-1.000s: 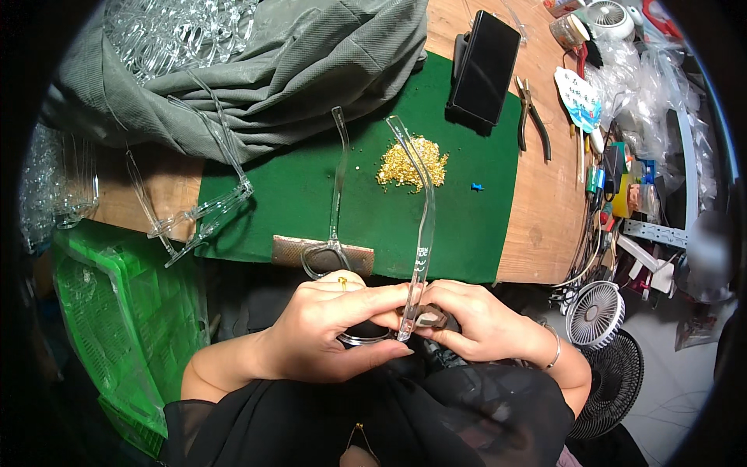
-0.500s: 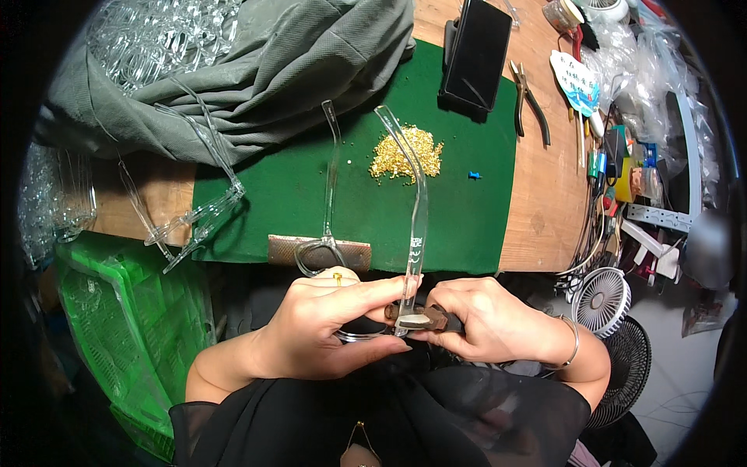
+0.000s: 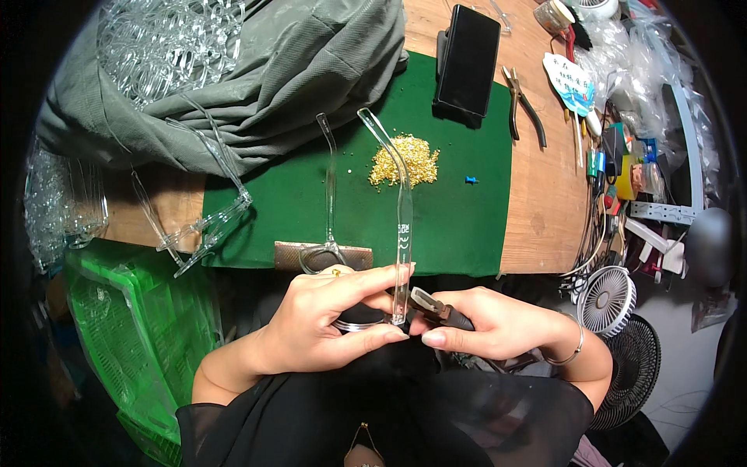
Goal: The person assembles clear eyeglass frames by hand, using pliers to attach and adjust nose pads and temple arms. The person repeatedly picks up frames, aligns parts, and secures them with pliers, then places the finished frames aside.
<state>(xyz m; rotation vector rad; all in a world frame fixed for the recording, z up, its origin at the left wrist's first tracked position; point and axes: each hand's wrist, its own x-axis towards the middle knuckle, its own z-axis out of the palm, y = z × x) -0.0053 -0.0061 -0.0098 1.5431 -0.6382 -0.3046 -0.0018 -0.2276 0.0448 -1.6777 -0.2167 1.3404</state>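
Observation:
My left hand (image 3: 323,315) grips a clear plastic eyeglass frame (image 3: 404,206) by its front, thumb and fingers around the lens rim. Both temples of the frame point away from me over the mat, the right one bent at its tip. My right hand (image 3: 494,321) is closed around dark-handled pliers (image 3: 437,307), whose metal jaws sit just right of the hinge end of the right temple, apart from it. A heap of small gold-coloured pieces (image 3: 405,161) lies on the green mat (image 3: 467,226) beyond the hands. A brown textured pad (image 3: 359,257) lies at the mat's near edge.
More clear frames (image 3: 206,222) lie at left beside a grey cloth (image 3: 311,70) holding a pile of frames. A phone (image 3: 469,62), second pliers (image 3: 524,107) and a blue pin (image 3: 471,180) are farther back. A green crate (image 3: 132,335) stands lower left; fans (image 3: 607,300) stand at right.
The pliers have come off the temple's hinge end and shifted right with my right hand. The held frame has tilted slightly left. The whole view has shifted a little.

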